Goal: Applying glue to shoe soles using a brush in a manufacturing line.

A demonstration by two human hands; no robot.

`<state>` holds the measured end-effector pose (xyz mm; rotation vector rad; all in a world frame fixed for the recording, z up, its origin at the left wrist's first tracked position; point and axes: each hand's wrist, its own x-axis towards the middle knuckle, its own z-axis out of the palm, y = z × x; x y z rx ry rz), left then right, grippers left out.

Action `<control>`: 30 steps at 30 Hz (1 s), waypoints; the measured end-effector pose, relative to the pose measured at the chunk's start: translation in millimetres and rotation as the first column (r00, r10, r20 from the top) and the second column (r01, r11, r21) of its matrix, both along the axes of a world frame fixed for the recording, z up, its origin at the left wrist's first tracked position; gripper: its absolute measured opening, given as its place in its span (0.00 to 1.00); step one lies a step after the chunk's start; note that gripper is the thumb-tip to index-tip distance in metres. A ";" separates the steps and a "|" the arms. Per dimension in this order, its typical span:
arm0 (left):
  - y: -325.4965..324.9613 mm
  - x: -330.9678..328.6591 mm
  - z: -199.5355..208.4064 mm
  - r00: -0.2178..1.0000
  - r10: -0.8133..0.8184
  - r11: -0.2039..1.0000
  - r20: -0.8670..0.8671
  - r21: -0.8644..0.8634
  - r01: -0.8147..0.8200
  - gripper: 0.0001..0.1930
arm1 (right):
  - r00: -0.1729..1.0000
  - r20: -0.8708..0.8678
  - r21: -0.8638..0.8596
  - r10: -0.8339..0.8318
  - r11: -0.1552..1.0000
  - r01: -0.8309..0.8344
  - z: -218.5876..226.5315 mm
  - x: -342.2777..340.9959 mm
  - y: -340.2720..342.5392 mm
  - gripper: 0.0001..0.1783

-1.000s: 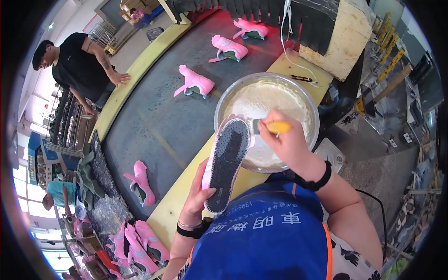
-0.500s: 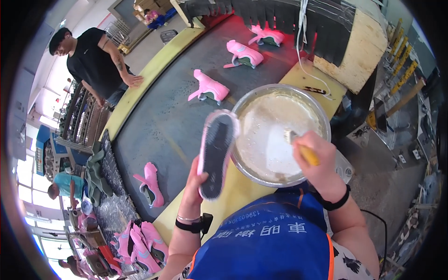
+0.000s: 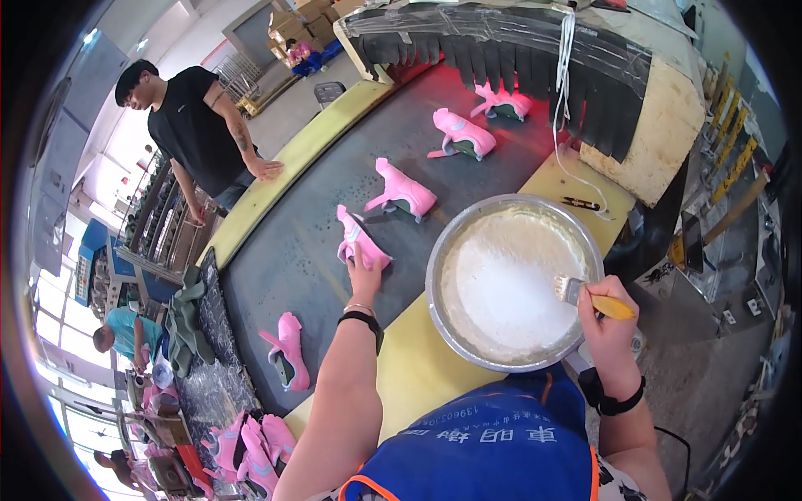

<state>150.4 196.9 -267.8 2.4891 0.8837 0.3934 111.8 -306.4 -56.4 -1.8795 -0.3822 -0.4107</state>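
My left hand (image 3: 364, 280) reaches out over the dark belt and grips a pink shoe upper (image 3: 357, 232), its fingers on the near side of it. The upper rests on or just above the belt; I cannot tell which. My right hand (image 3: 610, 321) is closed round the yellow handle of a flat brush (image 3: 572, 290). The brush's pale bristles are over the right part of a round metal basin (image 3: 438, 316). White, creamy liquid (image 3: 510, 292) fills the basin, with thicker beige residue round its edge.
More pink shoe uppers (image 3: 401, 190) lie along the belt (image 3: 322, 175), one nearer at left (image 3: 289, 351). A pile of pink uppers (image 3: 251, 451) is at lower left. Black strips (image 3: 501, 63) hang over the belt's far end. A person in black (image 3: 196, 125) stands across, hand on the rail.
My left hand has turned the pink upper over from its dark sole side and carried it onto the belt. My right hand with the brush has shifted right. The view has moved.
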 end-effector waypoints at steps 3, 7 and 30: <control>-3.3 -26.9 9.3 0.986 -0.092 0.996 -0.138 -0.028 0.089 0.50 | 1.000 0.016 0.013 0.007 1.000 -0.008 0.7 -3.3 5.8 0.05; 9.7 -96.6 58.9 0.890 0.247 0.959 -0.383 0.228 -0.168 0.50 | 1.000 0.021 0.015 0.009 1.000 -0.009 4.1 -3.9 7.4 0.05; 0.0 -277.8 108.7 0.958 0.283 0.384 -0.039 -0.911 -0.150 0.28 | 0.984 -0.164 -0.063 0.067 0.995 -0.078 -28.4 1.0 39.3 0.09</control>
